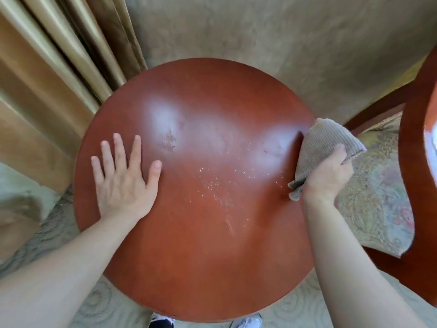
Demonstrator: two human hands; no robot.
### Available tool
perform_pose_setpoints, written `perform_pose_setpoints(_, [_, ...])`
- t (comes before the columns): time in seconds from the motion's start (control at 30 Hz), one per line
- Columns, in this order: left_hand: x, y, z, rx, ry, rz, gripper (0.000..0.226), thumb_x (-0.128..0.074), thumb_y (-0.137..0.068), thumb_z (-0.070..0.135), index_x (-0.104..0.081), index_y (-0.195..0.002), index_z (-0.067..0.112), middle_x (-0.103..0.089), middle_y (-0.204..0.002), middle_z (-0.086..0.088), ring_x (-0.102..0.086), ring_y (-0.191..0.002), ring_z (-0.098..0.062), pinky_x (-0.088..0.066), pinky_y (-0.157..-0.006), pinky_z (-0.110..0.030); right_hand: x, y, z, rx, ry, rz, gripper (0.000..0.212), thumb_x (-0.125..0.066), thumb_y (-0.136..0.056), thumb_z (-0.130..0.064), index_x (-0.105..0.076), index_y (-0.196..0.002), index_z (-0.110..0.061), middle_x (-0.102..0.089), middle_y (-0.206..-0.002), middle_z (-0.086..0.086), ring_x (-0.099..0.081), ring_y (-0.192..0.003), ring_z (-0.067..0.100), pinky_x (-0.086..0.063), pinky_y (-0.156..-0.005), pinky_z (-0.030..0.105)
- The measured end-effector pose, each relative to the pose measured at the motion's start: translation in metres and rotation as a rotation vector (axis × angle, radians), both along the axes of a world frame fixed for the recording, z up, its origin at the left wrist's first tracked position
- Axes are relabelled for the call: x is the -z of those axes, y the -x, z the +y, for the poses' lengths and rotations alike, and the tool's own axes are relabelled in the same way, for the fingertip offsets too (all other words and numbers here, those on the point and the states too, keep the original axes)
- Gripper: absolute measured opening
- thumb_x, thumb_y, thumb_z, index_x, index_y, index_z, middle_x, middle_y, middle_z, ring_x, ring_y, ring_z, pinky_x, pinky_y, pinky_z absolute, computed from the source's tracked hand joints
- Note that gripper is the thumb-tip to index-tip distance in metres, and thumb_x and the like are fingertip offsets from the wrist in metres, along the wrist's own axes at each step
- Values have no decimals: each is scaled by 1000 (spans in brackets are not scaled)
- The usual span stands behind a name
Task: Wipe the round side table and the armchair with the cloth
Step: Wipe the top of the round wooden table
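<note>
The round side table (203, 252) has a glossy red-brown wooden top that fills the middle of the head view. Pale crumbs (215, 185) are scattered over its centre-right part. My left hand (123, 178) lies flat on the table's left side, fingers spread, holding nothing. My right hand (327, 174) grips a crumpled beige ribbed cloth (324, 143) at the table's right edge. The armchair (383, 204) stands right of the table, with a red-brown wooden frame and a floral patterned seat.
Gold curtains (49, 74) hang at the left, close to the table's far-left edge. A tan wall (260, 36) rises behind the table. Pale patterned carpet (111, 304) covers the floor, and my shoes (163, 321) show below the table's near edge.
</note>
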State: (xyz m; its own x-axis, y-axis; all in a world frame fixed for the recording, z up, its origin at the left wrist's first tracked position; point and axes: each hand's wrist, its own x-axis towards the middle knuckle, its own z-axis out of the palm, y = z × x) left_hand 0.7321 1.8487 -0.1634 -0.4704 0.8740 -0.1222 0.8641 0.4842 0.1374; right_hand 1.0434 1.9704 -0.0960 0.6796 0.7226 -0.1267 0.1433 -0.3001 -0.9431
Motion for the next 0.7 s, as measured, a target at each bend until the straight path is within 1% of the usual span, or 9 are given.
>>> perform_pose_setpoints(0.07, [-1, 0, 0, 7, 6, 0, 80, 2, -94, 71, -5, -161, 28, 0, -169, -10, 2, -155, -32, -1, -125, -52, 17, 15, 9, -83, 148, -87, 61, -37, -98, -43, -56, -135, 2, -61, -134, 23, -52, -128, 35, -40, -108, 42])
perform_pose_setpoints(0.13, [-1, 2, 1, 9, 16, 11, 79, 2, -95, 70, -4, -161, 27, 0, -169, -11, 3, -155, -32, -1, -125, -53, 27, 29, 11, -201, 287, -206, 69, -32, -97, -46, -41, -148, 0, -43, -153, 23, -34, -144, 34, -25, -118, 44])
perform_pose_setpoints(0.2, [-1, 3, 1, 11, 27, 21, 79, 2, -95, 70, -4, -161, 27, 0, -169, -11, 3, -155, -32, -2, -124, -53, 36, 39, 9, -344, 329, -349, 74, -27, -94, -42, -22, -157, -5, -20, -166, 18, -9, -153, 34, -7, -124, 50])
perform_pose_setpoints(0.23, [-1, 4, 1, 15, 26, 22, 79, 1, -96, 70, -4, -161, 27, 0, -169, -11, 2, -155, -32, -3, -124, -54, 39, 40, 9, -421, 328, -429, 74, -23, -92, -39, -18, -158, -8, -14, -168, 14, -3, -154, 33, -1, -124, 52])
perform_pose_setpoints(0.33, [-2, 5, 2, 18, 33, 22, 79, 0, -96, 70, -4, -161, 27, 0, -169, -12, 3, -155, -32, -3, -124, -54, 48, 41, 9, -586, 353, -625, 73, -16, -91, -35, -12, -159, -10, -9, -169, 6, 3, -155, 23, 12, -123, 49])
perform_pose_setpoints(0.4, [-2, 3, 3, 24, 37, 27, 78, 0, -96, 70, -3, -161, 27, 1, -169, -12, 3, -155, -32, -2, -124, -54, 50, 39, 9, -642, 389, -689, 74, -15, -89, -34, -8, -159, -10, -7, -170, 3, 4, -155, 20, 14, -123, 47])
perform_pose_setpoints(0.5, [-1, 0, 2, 26, 39, 39, 78, -1, -97, 69, -2, -161, 26, 1, -169, -13, 4, -155, -33, -1, -124, -54, 50, 37, 11, -703, 416, -701, 74, -15, -88, -31, -14, -159, -10, -6, -170, 0, 5, -155, 20, 15, -123, 47])
perform_pose_setpoints(0.63, [-1, 0, 2, 24, 31, 36, 79, -1, -97, 70, -3, -162, 25, 0, -169, -14, 3, -155, -34, -1, -124, -55, 47, 40, 12, -796, 424, -715, 77, -16, -86, -31, -12, -161, -13, -6, -170, 0, 6, -155, 19, 15, -122, 44])
perform_pose_setpoints(0.7, [-1, 0, 2, 21, 31, 35, 79, -1, -96, 70, -3, -161, 26, 1, -169, -14, 4, -155, -34, -1, -124, -55, 47, 46, 9, -887, 393, -741, 73, -15, -88, -31, -15, -160, -22, -6, -170, -1, 7, -155, 20, 16, -122, 44])
